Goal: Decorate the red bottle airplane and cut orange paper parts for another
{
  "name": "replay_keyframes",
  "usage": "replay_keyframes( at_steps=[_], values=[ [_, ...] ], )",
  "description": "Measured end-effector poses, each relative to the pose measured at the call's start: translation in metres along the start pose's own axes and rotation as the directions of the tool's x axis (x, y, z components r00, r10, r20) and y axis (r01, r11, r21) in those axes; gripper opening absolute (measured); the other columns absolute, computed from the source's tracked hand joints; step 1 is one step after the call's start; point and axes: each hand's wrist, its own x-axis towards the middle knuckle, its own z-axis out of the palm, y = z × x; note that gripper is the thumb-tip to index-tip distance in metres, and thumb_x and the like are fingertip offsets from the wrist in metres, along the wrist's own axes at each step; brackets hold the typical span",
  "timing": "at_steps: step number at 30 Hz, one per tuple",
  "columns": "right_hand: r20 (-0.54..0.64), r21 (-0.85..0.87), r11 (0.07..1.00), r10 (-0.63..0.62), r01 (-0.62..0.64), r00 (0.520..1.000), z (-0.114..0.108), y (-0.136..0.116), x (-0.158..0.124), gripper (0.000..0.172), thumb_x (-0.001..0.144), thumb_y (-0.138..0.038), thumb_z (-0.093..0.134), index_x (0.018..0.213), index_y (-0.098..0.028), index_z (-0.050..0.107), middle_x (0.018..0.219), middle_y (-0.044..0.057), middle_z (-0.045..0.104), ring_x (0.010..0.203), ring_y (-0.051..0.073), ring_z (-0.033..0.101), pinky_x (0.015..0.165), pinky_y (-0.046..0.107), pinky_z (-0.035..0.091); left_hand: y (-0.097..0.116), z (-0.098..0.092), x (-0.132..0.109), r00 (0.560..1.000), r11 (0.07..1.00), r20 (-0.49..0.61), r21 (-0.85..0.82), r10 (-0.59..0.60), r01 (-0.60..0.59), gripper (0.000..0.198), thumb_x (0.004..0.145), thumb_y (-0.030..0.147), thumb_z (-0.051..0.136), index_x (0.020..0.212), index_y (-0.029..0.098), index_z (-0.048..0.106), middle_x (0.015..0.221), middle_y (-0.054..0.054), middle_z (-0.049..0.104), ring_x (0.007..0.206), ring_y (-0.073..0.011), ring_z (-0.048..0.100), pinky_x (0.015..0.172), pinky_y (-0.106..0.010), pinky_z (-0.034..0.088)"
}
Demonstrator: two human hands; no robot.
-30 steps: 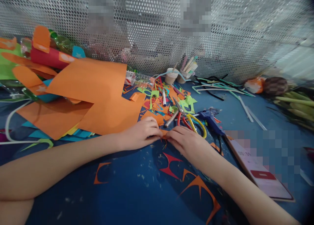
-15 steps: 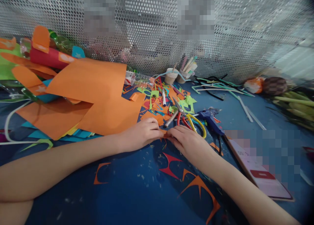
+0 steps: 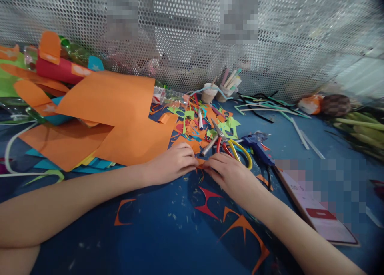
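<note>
Both hands meet over the blue table, fingertips pinched on a small piece of orange paper (image 3: 201,161) that shows between them. My left hand (image 3: 177,163) is closed on its left end, my right hand (image 3: 226,169) on its right end; the fingers cover most of the piece. Just beyond them lie scissors (image 3: 240,151) with red and yellow handles, a silvery pen-like stick (image 3: 209,145) and a heap of coloured paper scraps (image 3: 192,127). A red paper offcut (image 3: 207,203) rests below the hands, with an orange offcut (image 3: 244,223) nearer me.
Large orange paper sheets (image 3: 135,135) lie at left before plastic bottles (image 3: 79,53). A blue glue gun (image 3: 256,145) and a phone (image 3: 318,211) are at right. Cups of sticks (image 3: 209,94) stand by the perforated metal panel (image 3: 183,35). Thin strips (image 3: 279,109) lie at back right.
The hands stay almost in place; slightly more of the orange paper shows between the fingertips. Nothing else has visibly moved.
</note>
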Motion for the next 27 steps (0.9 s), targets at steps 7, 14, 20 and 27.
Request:
replay_keyframes(
  at_steps=[7, 14, 20, 27],
  values=[
    [0.050, -0.041, 0.999, 0.020, -0.018, 0.999, -0.0032, 0.0002, 0.0009, 0.016, 0.090, -0.013, 0.048, 0.091, -0.018, 0.064, 0.083, 0.005, 0.065, 0.081, 0.019, 0.061, 0.069, 0.032, 0.052, -0.0038, -0.0029, 0.0006, 0.996, 0.984, 0.029, -0.151, -0.089, 0.092, 0.013, 0.089, 0.020, 0.054, 0.092, 0.016, 0.066, 0.089, -0.005, 0.062, 0.090, -0.0169, 0.054, 0.085, -0.031, 0.042],
    [0.031, -0.002, 1.000, 0.017, -0.017, 0.999, -0.0034, 0.0010, 0.0008, 0.016, 0.090, -0.015, 0.050, 0.091, -0.018, 0.066, 0.089, 0.006, 0.065, 0.087, 0.020, 0.060, 0.077, 0.035, 0.052, -0.0051, 0.0003, -0.0008, 0.997, 0.984, 0.002, -0.160, -0.080, 0.079, 0.015, 0.092, 0.019, 0.049, 0.098, 0.016, 0.062, 0.089, -0.004, 0.061, 0.088, -0.0159, 0.053, 0.084, -0.030, 0.041],
    [0.043, -0.074, 0.996, 0.049, -0.046, 0.998, -0.0030, -0.0006, 0.0016, 0.015, 0.090, -0.013, 0.049, 0.091, -0.017, 0.063, 0.082, 0.005, 0.065, 0.081, 0.020, 0.061, 0.068, 0.032, 0.052, -0.0040, 0.0006, -0.0010, 0.998, 0.994, -0.007, -0.086, -0.068, 0.068, 0.018, 0.092, 0.020, 0.047, 0.096, 0.017, 0.065, 0.087, -0.005, 0.059, 0.088, -0.0169, 0.051, 0.082, -0.031, 0.042],
    [0.020, -0.003, 0.999, 0.034, -0.034, 0.999, -0.0031, 0.0017, 0.0010, 0.018, 0.089, -0.013, 0.051, 0.092, -0.019, 0.067, 0.089, 0.006, 0.066, 0.086, 0.020, 0.062, 0.077, 0.034, 0.053, -0.0009, -0.0008, 0.0001, 0.990, 0.985, -0.049, -0.121, -0.130, 0.123, 0.015, 0.081, 0.012, 0.054, 0.088, 0.017, 0.067, 0.085, -0.004, 0.062, 0.088, -0.0166, 0.054, 0.085, -0.031, 0.042]
  ],
)
